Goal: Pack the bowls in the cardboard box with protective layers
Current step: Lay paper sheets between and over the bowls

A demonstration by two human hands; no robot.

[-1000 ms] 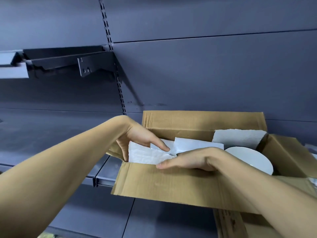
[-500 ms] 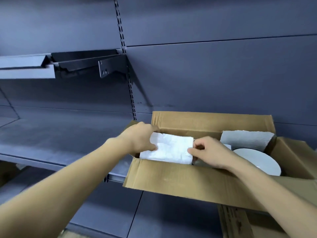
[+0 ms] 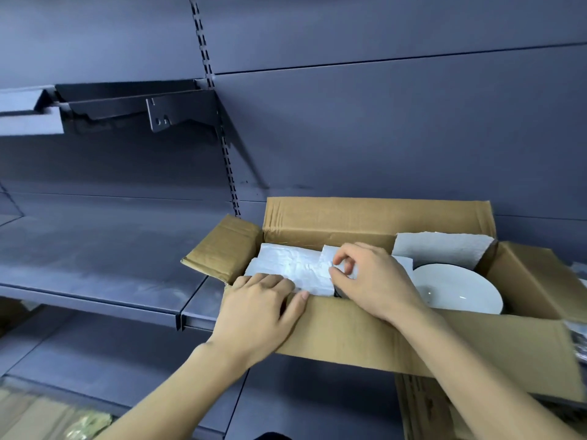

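Note:
An open cardboard box [image 3: 365, 331] sits on a dark metal shelf. In its right half lies a white bowl [image 3: 460, 292], with a white foam sheet [image 3: 441, 250] standing behind it. A white foam pad [image 3: 292, 269] lies flat in the left half. My left hand [image 3: 260, 309] rests on the box's front left corner, fingertips pressing the pad's near edge. My right hand [image 3: 371, 281] is over the middle of the box, thumb and forefinger pinching the pad's right edge. A dark rim shows just below that hand; what is under the pad is hidden.
The grey shelf [image 3: 95, 258] stretches to the left of the box. A shelf bracket [image 3: 165, 115] hangs on the back wall at upper left. A second piece of cardboard [image 3: 422, 408] stands below the box at the right. The box's left flap [image 3: 222, 249] is folded outward.
My left hand has come from the pad's far left corner to the box's front edge. My right hand has moved up over the pad's right edge. The pad now lies lower and flatter.

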